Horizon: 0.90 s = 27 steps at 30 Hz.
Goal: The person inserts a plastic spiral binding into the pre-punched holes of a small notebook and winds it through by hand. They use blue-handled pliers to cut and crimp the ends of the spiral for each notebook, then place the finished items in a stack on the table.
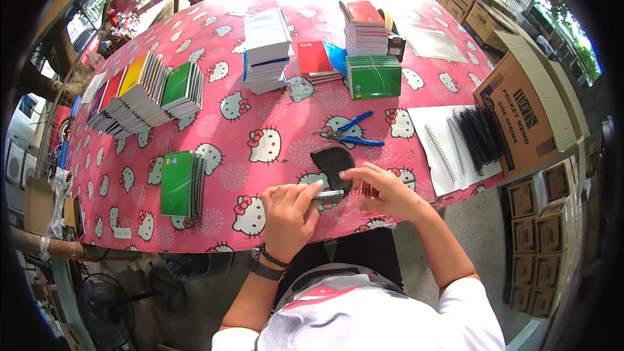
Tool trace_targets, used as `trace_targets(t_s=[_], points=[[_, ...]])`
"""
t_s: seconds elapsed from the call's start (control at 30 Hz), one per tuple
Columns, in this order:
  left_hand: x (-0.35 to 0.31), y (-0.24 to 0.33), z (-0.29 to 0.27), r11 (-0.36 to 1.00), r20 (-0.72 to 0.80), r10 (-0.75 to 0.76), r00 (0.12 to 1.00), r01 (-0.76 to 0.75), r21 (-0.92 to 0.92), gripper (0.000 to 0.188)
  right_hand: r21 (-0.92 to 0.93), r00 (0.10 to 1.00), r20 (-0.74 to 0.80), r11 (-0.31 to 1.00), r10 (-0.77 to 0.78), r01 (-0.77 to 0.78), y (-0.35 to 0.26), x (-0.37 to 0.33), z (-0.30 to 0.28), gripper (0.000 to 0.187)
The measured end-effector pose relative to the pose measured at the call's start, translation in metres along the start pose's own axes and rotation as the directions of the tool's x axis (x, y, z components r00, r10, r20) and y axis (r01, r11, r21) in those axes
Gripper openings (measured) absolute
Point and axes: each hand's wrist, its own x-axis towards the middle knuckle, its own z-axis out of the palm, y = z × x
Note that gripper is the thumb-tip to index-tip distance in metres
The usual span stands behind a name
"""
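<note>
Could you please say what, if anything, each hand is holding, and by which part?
The left hand holds a notebook by its left end; the right hand has a spiral coil between thumb and fingers, contact unclear.

Before you is a broad table covered by a pink tablecloth [276,112] printed with cartoon cats. On your left it carries a green spiral-notebook stack [177,185], and beyond that a row of yellow-topped spiral notebooks [132,81] beside some green spiral notebooks [178,84]. Farther off you have a tall white-topped stack [268,32], red-covered booklets [314,58] and another green stack [374,78]. Nearer you, blue-handled pliers [359,141] lie open just beyond a black curved pad [335,161]; a white sheet [432,162] lies toward your right
</note>
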Motion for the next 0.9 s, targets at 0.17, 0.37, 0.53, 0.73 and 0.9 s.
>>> trace_targets(t_s=[0.17,0.37,0.53,0.73,0.9], points=[[0.004,0.017,0.014,0.999,0.069,0.051,0.996,-0.05,-0.018,0.029,-0.197,0.991,0.059,0.972,-0.117,0.127,0.026,-0.007,0.011,0.021],[0.0,0.019,0.007,0.997,0.1,0.079,0.992,-0.077,-0.022,0.018,0.008,0.928,0.29,0.969,0.233,-0.246,-0.001,0.01,-0.008,0.02],[0.004,0.015,0.015,0.994,0.086,0.112,0.99,-0.112,-0.006,0.014,-0.445,0.972,0.115,0.865,-0.203,0.234,0.033,0.044,-0.017,0.043],[0.008,0.012,0.015,0.992,0.188,0.116,0.975,-0.125,0.035,0.014,-0.625,0.94,0.339,0.755,0.034,0.198,0.04,0.061,-0.008,0.076],[0.009,0.005,0.007,0.992,0.131,0.116,0.985,-0.122,0.038,0.016,-0.54,0.961,0.222,0.8,-0.166,0.263,0.065,0.059,0.007,0.077]])
